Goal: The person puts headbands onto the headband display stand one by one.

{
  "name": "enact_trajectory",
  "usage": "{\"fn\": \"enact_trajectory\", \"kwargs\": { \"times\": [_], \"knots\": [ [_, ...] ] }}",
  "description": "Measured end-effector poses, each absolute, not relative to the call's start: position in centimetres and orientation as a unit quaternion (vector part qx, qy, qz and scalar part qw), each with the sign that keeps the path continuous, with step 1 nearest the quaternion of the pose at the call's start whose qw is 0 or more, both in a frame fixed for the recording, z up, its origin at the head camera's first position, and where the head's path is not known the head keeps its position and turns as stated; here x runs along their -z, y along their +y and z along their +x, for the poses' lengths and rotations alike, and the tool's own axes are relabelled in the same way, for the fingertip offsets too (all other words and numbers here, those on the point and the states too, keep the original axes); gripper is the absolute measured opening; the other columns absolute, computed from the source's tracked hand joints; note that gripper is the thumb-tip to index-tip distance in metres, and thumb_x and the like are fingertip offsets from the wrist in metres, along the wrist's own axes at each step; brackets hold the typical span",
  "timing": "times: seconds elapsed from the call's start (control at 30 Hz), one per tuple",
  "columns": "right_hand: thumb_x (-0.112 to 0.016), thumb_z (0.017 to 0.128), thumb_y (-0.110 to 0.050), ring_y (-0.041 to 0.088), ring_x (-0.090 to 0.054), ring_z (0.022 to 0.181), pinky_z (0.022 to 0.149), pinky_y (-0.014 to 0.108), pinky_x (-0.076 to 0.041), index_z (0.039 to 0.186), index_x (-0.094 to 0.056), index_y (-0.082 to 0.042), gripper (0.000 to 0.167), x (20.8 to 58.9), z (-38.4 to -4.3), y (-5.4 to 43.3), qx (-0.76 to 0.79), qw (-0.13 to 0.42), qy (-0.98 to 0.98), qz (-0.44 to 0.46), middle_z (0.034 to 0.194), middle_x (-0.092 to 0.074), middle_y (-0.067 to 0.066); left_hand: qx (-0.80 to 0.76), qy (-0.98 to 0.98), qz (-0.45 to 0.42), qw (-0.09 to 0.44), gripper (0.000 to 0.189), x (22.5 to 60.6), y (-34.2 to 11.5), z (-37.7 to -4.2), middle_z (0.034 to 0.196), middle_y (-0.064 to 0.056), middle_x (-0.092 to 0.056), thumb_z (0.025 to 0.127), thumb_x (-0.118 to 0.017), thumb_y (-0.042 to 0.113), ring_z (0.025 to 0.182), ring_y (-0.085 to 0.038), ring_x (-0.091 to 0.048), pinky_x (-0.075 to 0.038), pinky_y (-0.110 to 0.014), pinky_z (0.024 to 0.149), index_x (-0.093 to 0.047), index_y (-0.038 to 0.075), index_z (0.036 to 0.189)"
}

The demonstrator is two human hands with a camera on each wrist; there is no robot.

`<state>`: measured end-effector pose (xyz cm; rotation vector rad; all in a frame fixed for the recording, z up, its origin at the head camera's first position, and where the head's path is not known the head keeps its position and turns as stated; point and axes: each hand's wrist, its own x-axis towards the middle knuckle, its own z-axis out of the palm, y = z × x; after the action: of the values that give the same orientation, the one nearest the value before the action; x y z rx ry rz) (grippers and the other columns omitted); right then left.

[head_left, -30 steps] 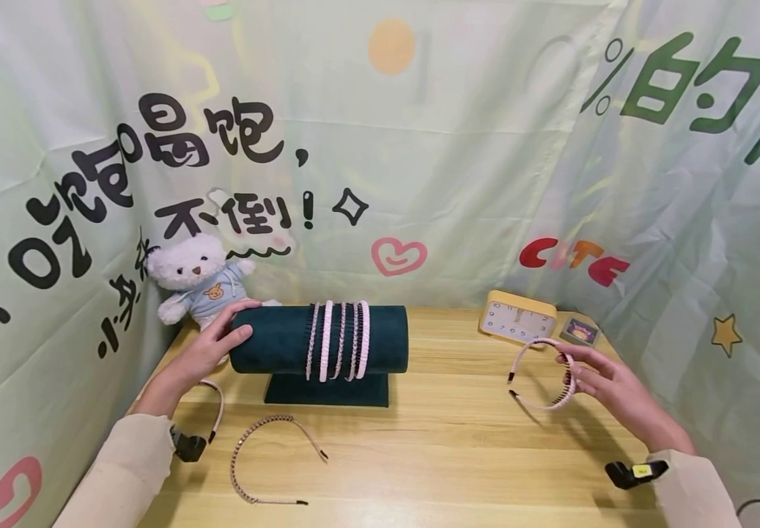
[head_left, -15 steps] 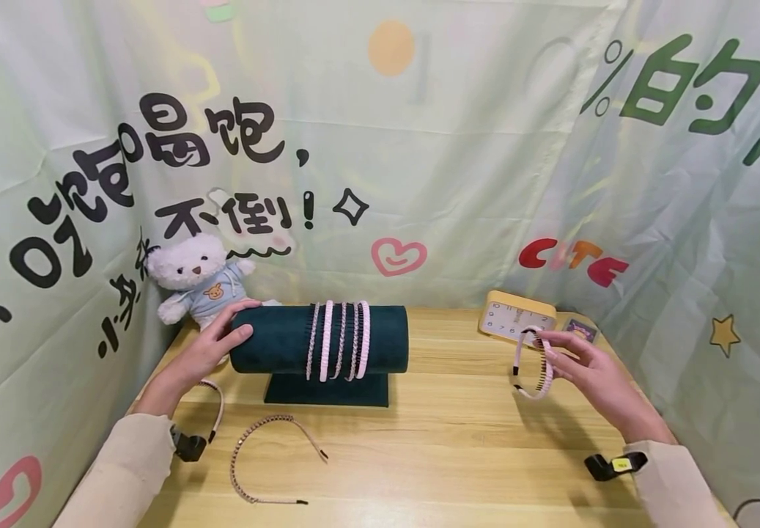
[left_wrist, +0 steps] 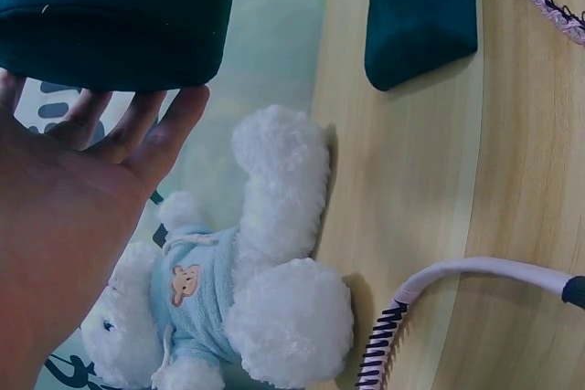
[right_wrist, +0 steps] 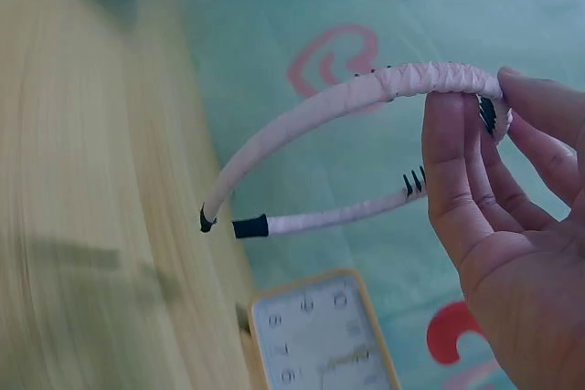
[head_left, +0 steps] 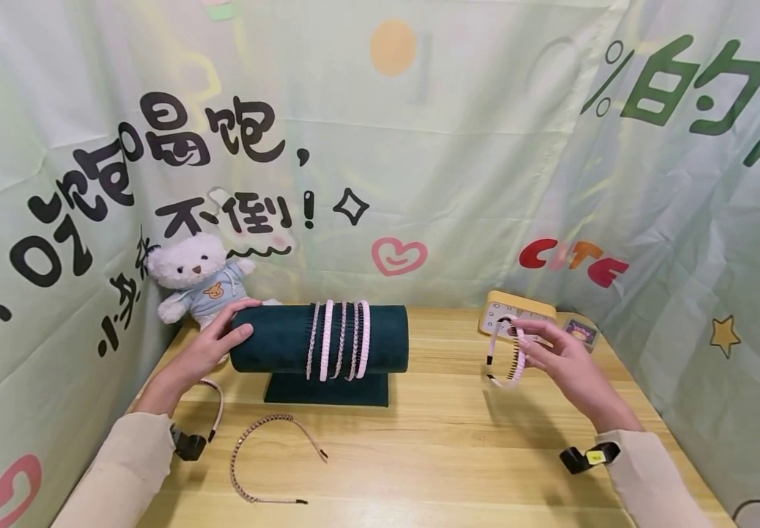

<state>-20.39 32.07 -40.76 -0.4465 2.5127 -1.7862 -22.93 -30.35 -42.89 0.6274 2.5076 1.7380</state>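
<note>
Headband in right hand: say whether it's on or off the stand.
Off: the right hand holds the headband above the table, apart from the stand.

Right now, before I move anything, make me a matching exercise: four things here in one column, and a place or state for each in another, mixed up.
Things
1. White plush bear in a blue top
2. Yellow-framed rectangular clock
3. Bare left hand
4. Bare right hand

Places and states
A. Holding a pale pink headband with black teeth
B. Back left corner of the wooden table
C. Touching the dark green fabric roll's left end
D. Back right of the table

Pairs: 1-B, 2-D, 3-C, 4-A
</note>
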Motion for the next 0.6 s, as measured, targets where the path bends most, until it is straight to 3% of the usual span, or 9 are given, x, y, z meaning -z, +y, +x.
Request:
{"fn": "enact_trajectory", "kwargs": {
  "times": [0.2,0.43,0.6],
  "knots": [
    [-0.059,0.114,-0.021,0.009,-0.07,0.112,0.093,0.026,-0.062,0.154,-0.054,-0.001,0.045,40.2,-20.7,29.7,0.589,0.015,0.791,-0.162,0.145,-0.057,0.001,-0.563,0.801,0.202,0.019,0.05,42.8,-30.3,-23.0,0.17,-0.018,-0.027,0.117,-0.049,0.019,0.14,-0.005,-0.038,-0.036,-0.01,0.107,-0.036,0.011,0.165],
    [-0.06,0.114,-0.026,0.016,-0.07,0.113,0.096,0.028,-0.062,0.151,-0.059,-0.011,0.04,39.7,-21.1,27.1,0.605,0.03,0.779,-0.163,0.15,-0.054,0.009,-0.557,0.806,0.201,0.015,0.051,42.8,-30.2,-23.0,0.172,-0.018,-0.026,0.117,-0.049,0.02,0.142,-0.001,-0.034,-0.033,-0.007,0.107,-0.037,0.012,0.165],
    [-0.063,0.113,-0.028,0.023,-0.071,0.117,0.097,0.03,-0.062,0.151,-0.06,-0.012,0.041,39.4,-21.4,25.4,0.613,0.039,0.772,-0.163,0.154,-0.052,0.011,-0.559,0.804,0.201,0.015,0.051,42.8,-30.3,-22.9,0.172,-0.018,-0.026,0.117,-0.049,0.019,0.142,-0.002,-0.035,-0.034,-0.008,0.107,-0.037,0.011,0.165]
  ]
}}
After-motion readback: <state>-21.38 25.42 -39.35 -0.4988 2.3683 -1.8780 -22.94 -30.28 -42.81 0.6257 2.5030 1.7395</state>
